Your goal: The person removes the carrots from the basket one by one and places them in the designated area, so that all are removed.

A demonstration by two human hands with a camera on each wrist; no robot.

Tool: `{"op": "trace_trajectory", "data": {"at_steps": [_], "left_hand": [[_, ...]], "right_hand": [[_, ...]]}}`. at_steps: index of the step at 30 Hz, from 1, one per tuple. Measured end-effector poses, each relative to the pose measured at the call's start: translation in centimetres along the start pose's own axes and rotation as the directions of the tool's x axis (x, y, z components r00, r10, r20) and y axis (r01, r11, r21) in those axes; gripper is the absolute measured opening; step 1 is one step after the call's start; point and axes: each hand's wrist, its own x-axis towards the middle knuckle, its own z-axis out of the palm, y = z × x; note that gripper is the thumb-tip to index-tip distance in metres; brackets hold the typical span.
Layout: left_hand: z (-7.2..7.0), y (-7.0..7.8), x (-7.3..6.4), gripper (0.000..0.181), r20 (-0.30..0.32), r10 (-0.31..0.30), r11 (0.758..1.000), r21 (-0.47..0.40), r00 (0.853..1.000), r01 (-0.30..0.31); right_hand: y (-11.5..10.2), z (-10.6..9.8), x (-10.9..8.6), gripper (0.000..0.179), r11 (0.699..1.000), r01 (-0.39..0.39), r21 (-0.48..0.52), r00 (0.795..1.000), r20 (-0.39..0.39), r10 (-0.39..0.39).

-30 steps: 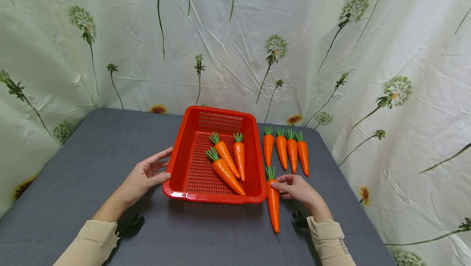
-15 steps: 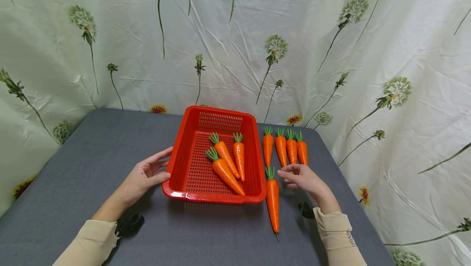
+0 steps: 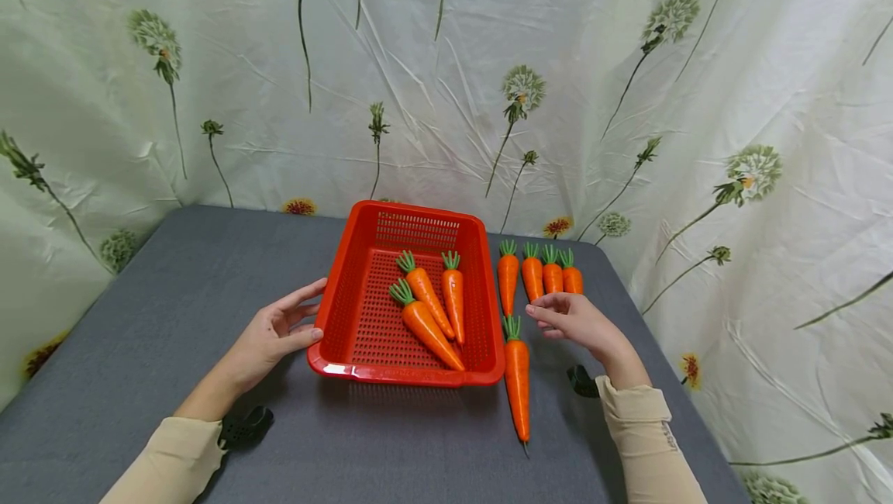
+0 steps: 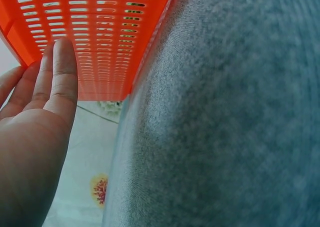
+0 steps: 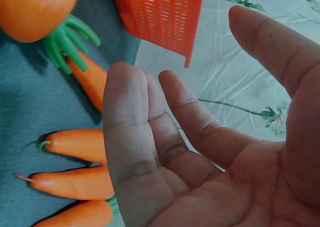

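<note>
A red plastic basket (image 3: 359, 371) with slotted walls holds three orange carrots (image 3: 432, 336) with green tops. My left hand (image 3: 268, 341) touches the basket's left side; its straight fingers lie along the slotted wall in the left wrist view, and the thumb is at the rim. My right hand (image 3: 575, 326) is over the table right of the basket, fingers loosely bent, holding nothing. It covers the lower ends of some of several carrots (image 3: 533, 277) lined up to the right. A single carrot (image 3: 518, 391) lies nearer, pointing toward me, beside the basket's front right corner.
The grey cloth-covered table (image 3: 391, 450) extends on both sides of the basket. Behind it and along the right hangs a pale curtain (image 3: 432, 85) printed with dandelions. Black straps with a small device (image 3: 246, 426) sit at the wrists.
My right hand has let go of the near carrot and moved right and away from me, toward the row of carrots. My left hand and the basket have stayed put.
</note>
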Motion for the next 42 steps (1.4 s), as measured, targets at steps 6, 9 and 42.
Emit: {"op": "trace_trajectory", "data": {"at_steps": [6,9,42], "left_hand": [[0.0,0.0,0.0,0.071,0.000,0.010,1.000,-0.006,1.000,-0.010],[0.1,0.0,0.0,0.071,0.004,0.017,1.000,-0.011,1.000,-0.017],[-0.1,-0.1,0.0,0.074,0.027,0.024,0.999,-0.034,0.999,-0.023]], "right_hand": [[-1.3,-0.3,0.2,0.057,1.000,0.005,-0.026,1.000,-0.003,-0.005],[-2.0,-0.5,0.3,0.058,0.999,0.016,-0.048,1.000,0.003,-0.016],[-7.8,0.8,3.3,0.051,0.980,0.113,-0.166,0.990,0.098,-0.098]]}}
